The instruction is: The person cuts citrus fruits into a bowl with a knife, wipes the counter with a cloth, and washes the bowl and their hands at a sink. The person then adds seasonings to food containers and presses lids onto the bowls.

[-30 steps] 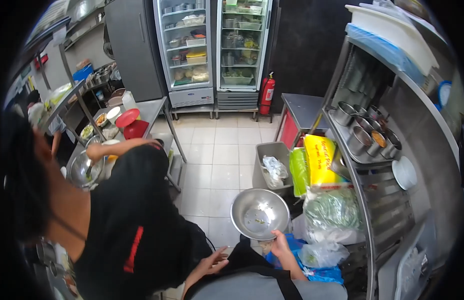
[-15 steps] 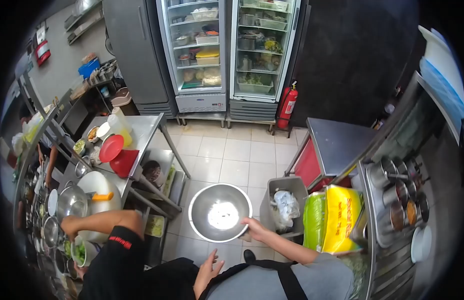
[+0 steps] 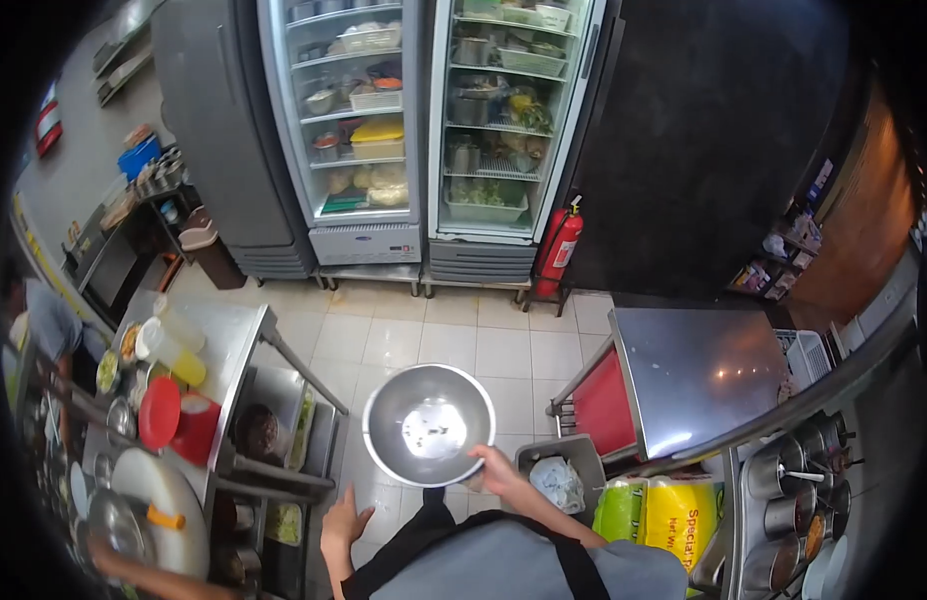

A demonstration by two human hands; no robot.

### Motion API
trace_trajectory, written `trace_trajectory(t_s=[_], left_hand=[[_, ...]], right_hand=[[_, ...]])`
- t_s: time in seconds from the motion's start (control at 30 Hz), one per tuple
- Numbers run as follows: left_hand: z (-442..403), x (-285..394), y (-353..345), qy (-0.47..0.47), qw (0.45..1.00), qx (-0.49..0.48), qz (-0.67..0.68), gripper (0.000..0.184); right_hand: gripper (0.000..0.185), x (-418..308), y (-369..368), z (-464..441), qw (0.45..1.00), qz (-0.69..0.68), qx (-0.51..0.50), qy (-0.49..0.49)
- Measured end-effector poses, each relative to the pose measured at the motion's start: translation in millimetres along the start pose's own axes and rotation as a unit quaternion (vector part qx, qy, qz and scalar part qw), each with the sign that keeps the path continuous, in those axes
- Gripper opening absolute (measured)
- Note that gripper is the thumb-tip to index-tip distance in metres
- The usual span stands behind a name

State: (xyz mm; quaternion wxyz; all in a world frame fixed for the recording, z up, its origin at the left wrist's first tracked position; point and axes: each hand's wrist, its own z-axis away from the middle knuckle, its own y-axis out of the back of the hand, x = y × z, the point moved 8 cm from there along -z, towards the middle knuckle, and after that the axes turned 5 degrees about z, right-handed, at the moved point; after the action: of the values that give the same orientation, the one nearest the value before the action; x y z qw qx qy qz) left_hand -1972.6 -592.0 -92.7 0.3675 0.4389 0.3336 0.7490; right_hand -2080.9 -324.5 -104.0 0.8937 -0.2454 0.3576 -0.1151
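Note:
A large steel mixing bowl [image 3: 394, 425] is held over the tiled floor in the middle of the view. My right hand [image 3: 500, 470] has its rim at the lower right, thumb on the inner side. A few small dark bits lie at the bottom of the bowl. My left hand [image 3: 346, 525] is below and left of the bowl, apart from it, holding nothing, with its fingers apart.
Left: a steel table [image 3: 234, 325] with a red scale and pitchers; another person's arm [image 3: 164, 578] near a white round board [image 3: 184, 520]. Ahead: glass-door fridges [image 3: 364, 245] and a fire extinguisher [image 3: 559, 250]. Right: a steel-topped table [image 3: 694, 370], a grey bin [image 3: 596, 460] and pots.
The view has moved forward, bringing the fridges and right table nearer. My left hand has moved left, while the bowl stays in my right hand. The other person's arm now sits lower left.

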Motion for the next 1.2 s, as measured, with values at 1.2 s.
trace_trajectory(t_s=[1.2], left_hand=[[-161, 744, -27, -0.705, -0.135, -0.692, -0.082, 0.021]], right_hand=[[0.047, -434, 361, -34, 0.71, -0.375, 0.48, 0.354]])
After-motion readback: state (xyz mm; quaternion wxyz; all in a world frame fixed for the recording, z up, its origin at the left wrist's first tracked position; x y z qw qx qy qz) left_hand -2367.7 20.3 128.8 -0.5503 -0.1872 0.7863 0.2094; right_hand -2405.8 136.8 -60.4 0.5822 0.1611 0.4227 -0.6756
